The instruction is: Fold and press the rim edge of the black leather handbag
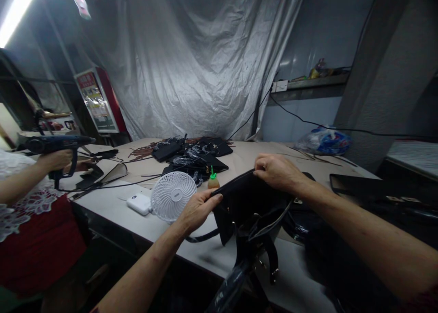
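Note:
A black handbag (pixel 239 203) stands at the table's front edge, its mouth gaping toward me. My left hand (pixel 201 206) pinches the left end of its upper rim between thumb and fingers. Farther right along the same rim, my right hand (pixel 273 170) grips the edge with curled fingers. Straps with metal fittings dangle from the bag's front, and a plastic-wrapped handle (pixel 227 283) hangs below. Just left of the bag are a white fan (pixel 174 196) and a small bottle (pixel 213 181) with a green nozzle.
Several black bag pieces (pixel 191 151) and brown strips lie farther back on the table (pixel 260 153). A white device (pixel 138 203) sits beside the fan. At left, a co-worker's hand (pixel 58 160) holds a heat gun (pixel 56 144). Black panels (pixel 369 190) lie to the right.

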`<state>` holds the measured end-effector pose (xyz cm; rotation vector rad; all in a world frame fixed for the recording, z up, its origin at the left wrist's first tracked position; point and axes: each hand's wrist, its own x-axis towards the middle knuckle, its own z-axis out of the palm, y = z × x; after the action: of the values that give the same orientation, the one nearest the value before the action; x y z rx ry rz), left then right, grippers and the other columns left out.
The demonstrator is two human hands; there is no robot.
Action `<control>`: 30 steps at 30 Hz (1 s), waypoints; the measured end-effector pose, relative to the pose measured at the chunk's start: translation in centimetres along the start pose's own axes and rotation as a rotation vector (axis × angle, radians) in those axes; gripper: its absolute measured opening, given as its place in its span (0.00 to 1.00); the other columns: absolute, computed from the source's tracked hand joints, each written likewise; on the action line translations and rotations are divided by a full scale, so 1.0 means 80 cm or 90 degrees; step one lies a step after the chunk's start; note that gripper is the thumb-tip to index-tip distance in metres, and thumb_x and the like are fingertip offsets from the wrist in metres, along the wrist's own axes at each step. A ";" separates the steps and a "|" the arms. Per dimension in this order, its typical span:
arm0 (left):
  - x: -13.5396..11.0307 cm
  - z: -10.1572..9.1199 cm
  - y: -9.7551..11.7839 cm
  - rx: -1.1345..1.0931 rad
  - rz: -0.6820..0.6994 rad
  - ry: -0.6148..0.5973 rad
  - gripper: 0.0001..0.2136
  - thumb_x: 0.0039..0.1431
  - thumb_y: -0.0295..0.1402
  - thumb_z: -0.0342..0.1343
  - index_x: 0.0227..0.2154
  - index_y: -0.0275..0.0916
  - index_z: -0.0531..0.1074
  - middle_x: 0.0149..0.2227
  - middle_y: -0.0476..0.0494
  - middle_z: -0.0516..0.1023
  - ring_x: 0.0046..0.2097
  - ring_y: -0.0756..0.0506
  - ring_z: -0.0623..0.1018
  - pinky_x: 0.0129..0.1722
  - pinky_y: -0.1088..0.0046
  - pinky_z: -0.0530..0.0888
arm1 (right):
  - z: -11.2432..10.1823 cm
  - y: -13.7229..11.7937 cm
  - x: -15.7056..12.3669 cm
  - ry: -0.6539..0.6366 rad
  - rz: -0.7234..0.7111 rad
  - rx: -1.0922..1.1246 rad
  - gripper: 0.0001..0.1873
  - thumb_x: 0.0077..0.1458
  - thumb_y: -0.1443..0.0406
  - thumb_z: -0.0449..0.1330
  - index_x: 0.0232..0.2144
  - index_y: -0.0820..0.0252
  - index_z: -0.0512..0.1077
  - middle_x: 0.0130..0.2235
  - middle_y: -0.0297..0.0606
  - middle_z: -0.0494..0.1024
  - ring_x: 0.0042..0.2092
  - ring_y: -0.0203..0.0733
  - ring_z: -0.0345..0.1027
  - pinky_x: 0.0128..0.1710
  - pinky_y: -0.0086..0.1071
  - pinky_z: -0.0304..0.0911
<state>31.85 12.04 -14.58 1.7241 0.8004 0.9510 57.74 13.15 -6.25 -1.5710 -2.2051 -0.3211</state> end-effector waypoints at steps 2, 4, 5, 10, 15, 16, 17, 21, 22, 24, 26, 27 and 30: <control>0.000 -0.001 -0.001 0.000 -0.002 0.005 0.18 0.60 0.42 0.53 0.48 0.38 0.74 0.40 0.46 0.79 0.41 0.48 0.74 0.41 0.76 0.68 | -0.001 0.000 0.001 -0.010 0.008 0.007 0.09 0.50 0.67 0.56 0.20 0.59 0.70 0.33 0.34 0.75 0.30 0.34 0.64 0.31 0.30 0.54; 0.000 -0.002 -0.002 0.000 -0.004 0.008 0.18 0.61 0.42 0.53 0.48 0.38 0.74 0.39 0.46 0.79 0.40 0.48 0.74 0.41 0.76 0.68 | -0.002 0.000 0.002 -0.020 0.012 0.007 0.08 0.50 0.68 0.57 0.20 0.59 0.70 0.33 0.34 0.75 0.30 0.34 0.64 0.32 0.29 0.54; 0.000 -0.002 -0.002 0.003 -0.006 0.010 0.18 0.60 0.42 0.53 0.48 0.39 0.74 0.39 0.46 0.78 0.39 0.48 0.74 0.40 0.76 0.68 | -0.003 -0.001 0.003 -0.023 0.012 0.006 0.08 0.50 0.68 0.57 0.20 0.60 0.70 0.33 0.35 0.75 0.31 0.35 0.64 0.32 0.29 0.55; 0.000 -0.005 -0.002 0.016 -0.008 0.020 0.18 0.60 0.42 0.53 0.48 0.38 0.74 0.37 0.46 0.78 0.38 0.48 0.74 0.39 0.75 0.68 | -0.004 -0.005 0.003 -0.026 0.010 -0.005 0.08 0.50 0.68 0.57 0.21 0.59 0.71 0.32 0.36 0.75 0.31 0.36 0.65 0.32 0.29 0.56; 0.001 -0.009 -0.002 0.039 -0.012 0.039 0.18 0.60 0.42 0.52 0.48 0.38 0.74 0.37 0.45 0.78 0.37 0.49 0.73 0.38 0.75 0.68 | -0.006 -0.009 0.001 -0.032 0.010 -0.015 0.09 0.51 0.67 0.56 0.21 0.60 0.71 0.31 0.37 0.75 0.30 0.36 0.65 0.32 0.30 0.55; 0.002 -0.010 -0.002 0.045 -0.010 0.043 0.18 0.60 0.42 0.52 0.48 0.38 0.74 0.37 0.45 0.78 0.37 0.49 0.73 0.38 0.76 0.68 | -0.006 -0.010 0.000 -0.033 0.011 -0.015 0.09 0.51 0.67 0.56 0.21 0.60 0.71 0.31 0.37 0.75 0.30 0.36 0.64 0.31 0.30 0.55; 0.002 -0.010 -0.002 0.049 -0.006 0.047 0.17 0.60 0.42 0.52 0.47 0.38 0.74 0.37 0.45 0.78 0.37 0.49 0.73 0.38 0.76 0.68 | -0.007 -0.010 0.000 -0.034 0.011 -0.013 0.09 0.51 0.67 0.56 0.21 0.60 0.71 0.31 0.37 0.75 0.30 0.36 0.64 0.31 0.30 0.55; 0.004 -0.008 0.003 0.020 0.008 0.080 0.14 0.58 0.39 0.55 0.42 0.36 0.76 0.37 0.45 0.78 0.36 0.49 0.74 0.36 0.77 0.68 | -0.008 -0.010 -0.001 -0.036 0.013 -0.003 0.10 0.51 0.66 0.56 0.20 0.60 0.70 0.30 0.37 0.74 0.30 0.37 0.64 0.31 0.30 0.55; 0.005 -0.007 0.005 0.009 0.011 0.095 0.14 0.57 0.38 0.56 0.41 0.36 0.77 0.36 0.45 0.78 0.36 0.49 0.74 0.35 0.77 0.69 | -0.007 -0.009 -0.002 -0.034 0.009 -0.001 0.10 0.51 0.66 0.56 0.20 0.60 0.70 0.30 0.37 0.74 0.30 0.37 0.64 0.31 0.31 0.55; 0.007 -0.004 0.011 0.007 0.012 0.128 0.13 0.54 0.36 0.59 0.39 0.35 0.78 0.35 0.45 0.78 0.34 0.50 0.74 0.33 0.78 0.68 | -0.006 -0.009 -0.002 -0.026 0.003 0.002 0.10 0.51 0.66 0.56 0.20 0.60 0.70 0.30 0.37 0.74 0.30 0.37 0.64 0.31 0.31 0.55; 0.010 0.000 0.016 0.037 0.016 0.161 0.12 0.52 0.36 0.60 0.36 0.35 0.78 0.32 0.46 0.78 0.33 0.50 0.73 0.32 0.78 0.68 | -0.004 -0.008 -0.003 -0.016 0.001 0.002 0.10 0.51 0.66 0.56 0.19 0.59 0.69 0.30 0.36 0.74 0.30 0.37 0.65 0.31 0.31 0.55; 0.011 0.001 0.017 0.058 0.020 0.177 0.11 0.52 0.37 0.60 0.35 0.35 0.79 0.31 0.47 0.78 0.32 0.51 0.73 0.31 0.79 0.67 | -0.004 -0.008 -0.003 -0.011 0.002 0.003 0.10 0.51 0.66 0.56 0.19 0.59 0.69 0.30 0.36 0.75 0.30 0.37 0.65 0.31 0.31 0.54; 0.014 0.004 0.017 0.102 0.032 0.221 0.10 0.52 0.37 0.59 0.30 0.35 0.78 0.28 0.48 0.76 0.30 0.51 0.72 0.29 0.79 0.66 | -0.004 -0.008 -0.004 0.002 -0.008 0.006 0.11 0.51 0.66 0.56 0.19 0.59 0.70 0.30 0.36 0.75 0.30 0.37 0.65 0.32 0.30 0.54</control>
<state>32.80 12.41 -13.13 1.7446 1.0859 1.2719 57.26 12.52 -6.04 -1.5517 -2.2110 -0.3162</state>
